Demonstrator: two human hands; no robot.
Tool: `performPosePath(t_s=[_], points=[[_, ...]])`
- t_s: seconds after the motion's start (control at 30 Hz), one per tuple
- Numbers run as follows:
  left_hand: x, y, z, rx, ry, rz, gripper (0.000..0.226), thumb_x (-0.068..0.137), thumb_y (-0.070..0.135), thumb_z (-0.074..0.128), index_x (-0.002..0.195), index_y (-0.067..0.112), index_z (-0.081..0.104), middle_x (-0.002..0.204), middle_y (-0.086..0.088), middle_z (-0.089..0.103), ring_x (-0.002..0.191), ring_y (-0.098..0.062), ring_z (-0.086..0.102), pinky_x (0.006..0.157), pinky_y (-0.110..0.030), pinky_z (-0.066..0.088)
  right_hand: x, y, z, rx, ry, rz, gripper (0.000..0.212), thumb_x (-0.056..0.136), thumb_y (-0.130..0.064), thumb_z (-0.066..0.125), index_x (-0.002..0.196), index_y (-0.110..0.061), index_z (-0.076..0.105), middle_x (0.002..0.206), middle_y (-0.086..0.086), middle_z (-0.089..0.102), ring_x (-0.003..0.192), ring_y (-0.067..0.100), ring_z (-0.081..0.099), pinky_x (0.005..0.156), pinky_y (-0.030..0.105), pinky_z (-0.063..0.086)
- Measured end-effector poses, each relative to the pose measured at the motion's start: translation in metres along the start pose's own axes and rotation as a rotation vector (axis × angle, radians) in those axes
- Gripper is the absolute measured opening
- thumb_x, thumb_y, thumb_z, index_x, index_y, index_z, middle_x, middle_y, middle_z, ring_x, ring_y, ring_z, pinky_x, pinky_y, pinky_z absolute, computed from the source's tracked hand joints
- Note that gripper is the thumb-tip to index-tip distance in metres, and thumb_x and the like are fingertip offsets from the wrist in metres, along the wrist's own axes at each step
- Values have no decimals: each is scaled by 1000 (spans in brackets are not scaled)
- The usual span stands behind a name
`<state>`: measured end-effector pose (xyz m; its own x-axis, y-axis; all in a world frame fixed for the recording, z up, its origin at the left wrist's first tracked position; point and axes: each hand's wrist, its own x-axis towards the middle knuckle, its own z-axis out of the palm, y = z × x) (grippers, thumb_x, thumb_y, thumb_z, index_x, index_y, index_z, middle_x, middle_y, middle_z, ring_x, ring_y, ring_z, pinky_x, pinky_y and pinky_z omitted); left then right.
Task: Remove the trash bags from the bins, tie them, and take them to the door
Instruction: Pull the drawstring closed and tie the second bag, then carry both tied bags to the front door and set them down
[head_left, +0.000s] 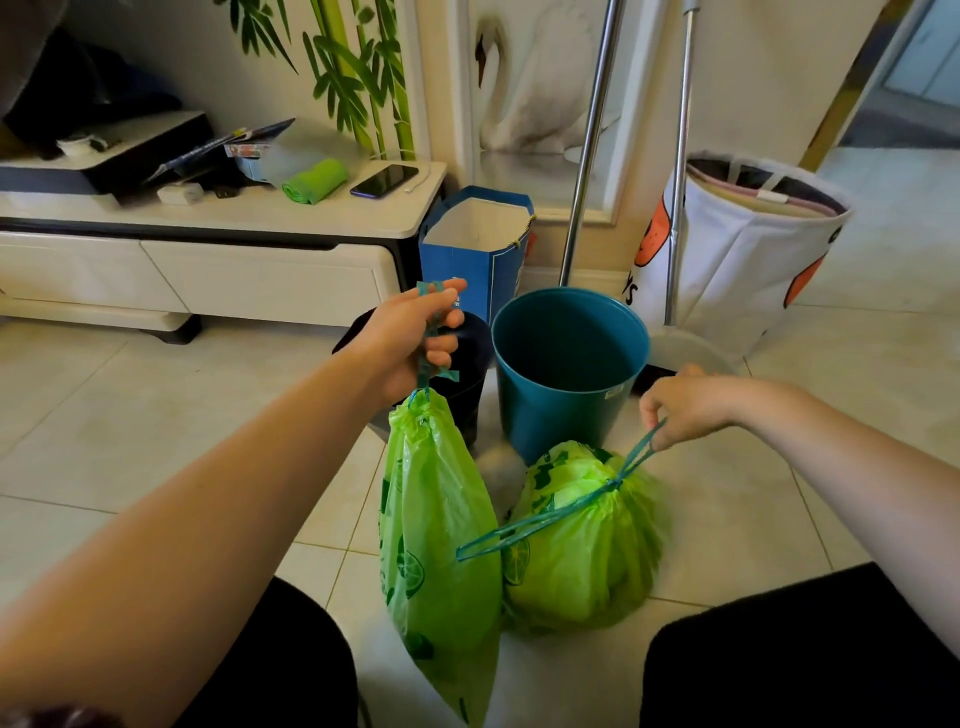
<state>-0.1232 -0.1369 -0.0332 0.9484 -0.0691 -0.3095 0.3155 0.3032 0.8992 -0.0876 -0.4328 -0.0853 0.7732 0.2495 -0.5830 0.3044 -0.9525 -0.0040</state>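
Two green drawstring trash bags are out of the bins. The tall bag (436, 530) hangs from its teal drawstring, which my left hand (415, 338) grips above it. The rounder bag (582, 545) rests on the tiled floor to the right, cinched shut. My right hand (680, 408) pinches one loop of its teal drawstring, and another loop trails across to the left. Behind the bags stands a teal bin (569, 364) with no bag in it. A dark bin (467, 364) is mostly hidden behind my left hand.
A white low cabinet (218, 249) at the left carries a phone (384, 180) and a green bag roll (314, 180). A blue paper bag (480, 244), two metal poles (587, 150), a dustpan (685, 351) and a white laundry basket (748, 244) stand behind the bins. My dark-clad knees frame the bottom.
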Motion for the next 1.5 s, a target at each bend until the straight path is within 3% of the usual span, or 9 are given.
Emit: performPosePath(t_s=[0.13,0.23,0.33,0.5,0.63,0.73,1.0,1.2,1.5], points=[[-2,1,-3,6,11,8,32,100,18,44,131,14,50,65,2,44,41,-6,28,34,-15,27,-20,-13,-17,406,-86,-134,28,79,-26,74,59,-18,56,52,-7,51,54,10,47,56,23,40],[-4,2,-6,2,22,15,30,99,17,46,129,14,52,65,2,44,42,-5,28,35,-15,27,-41,-38,-22,719,-193,-308,23,84,-19,69,65,-9,60,54,-3,59,49,6,53,52,16,46],[-5,2,-8,-3,27,23,29,99,16,46,127,14,53,65,2,45,42,-5,29,35,-15,27,-43,-72,-8,772,-297,-440,17,84,-19,70,95,-6,70,86,3,74,75,9,67,67,19,52],[-6,1,-7,2,29,22,29,98,13,47,126,14,52,64,2,46,42,-6,29,35,-15,27,-22,-124,34,289,-168,-581,43,77,-26,76,117,-22,59,112,1,68,107,15,63,96,34,50],[-6,0,-4,12,17,14,31,97,12,48,129,14,50,65,1,46,42,-6,29,35,-16,28,-15,-150,62,-368,22,-566,41,80,-32,70,115,-16,56,115,7,62,110,27,56,94,42,47],[-7,0,-4,25,12,15,32,97,11,48,129,13,49,65,1,46,41,-6,30,35,-16,29,-13,-164,71,-522,158,-547,18,84,-12,60,103,-12,58,107,10,64,104,31,60,77,40,45],[5,-2,-10,66,32,8,28,97,11,48,125,11,53,64,1,46,40,-6,29,36,-16,27,-26,-157,3,353,-37,-330,14,83,-14,58,69,-9,58,50,-2,61,53,16,62,67,27,57],[26,-2,-6,295,135,53,6,94,12,49,95,7,53,64,-3,46,38,-7,27,34,-16,23,-40,-134,-57,436,423,-62,32,84,-29,51,62,-8,62,47,1,65,55,17,68,61,27,55],[53,2,19,344,116,20,14,90,9,54,77,6,50,58,-7,46,37,-13,29,35,-19,27,24,-93,-96,1123,430,132,21,85,-17,52,77,-2,64,52,4,64,50,17,63,63,33,59]])
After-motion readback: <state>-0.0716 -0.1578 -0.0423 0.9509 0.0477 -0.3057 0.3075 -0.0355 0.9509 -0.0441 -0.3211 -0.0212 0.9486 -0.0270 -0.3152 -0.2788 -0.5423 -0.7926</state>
